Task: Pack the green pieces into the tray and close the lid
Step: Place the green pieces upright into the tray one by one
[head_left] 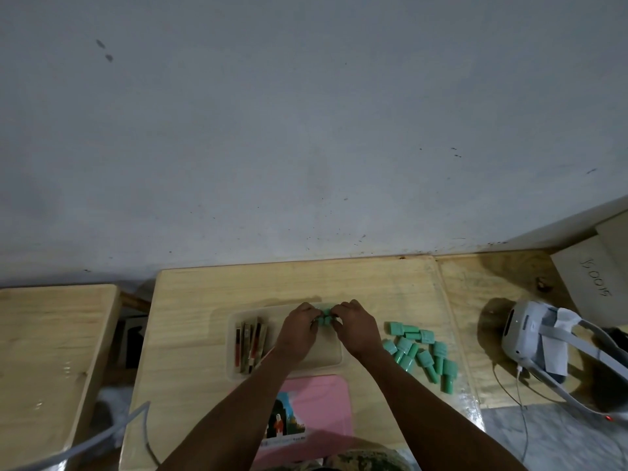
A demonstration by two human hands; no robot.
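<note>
A shallow beige tray (pixel 326 355) lies in the middle of a light wooden table. My left hand (pixel 299 329) and my right hand (pixel 356 326) meet over its far right part, their fingertips pinched on a few green pieces (pixel 325 317) there. Whether those pieces rest on the tray floor is hidden by my fingers. A loose pile of several green pieces (pixel 423 351) lies on the table just right of the tray. The pink lid (pixel 323 409), with a picture sticker, lies flat in front of the tray, partly under my forearms.
Several thin red-and-brown sticks (pixel 249 345) fill the tray's left part. A white headset (pixel 530 331) with straps and a cable sits on the adjoining board to the right, a cardboard box (pixel 594 270) behind it. Another table (pixel 44 351) stands left. A wall rises behind.
</note>
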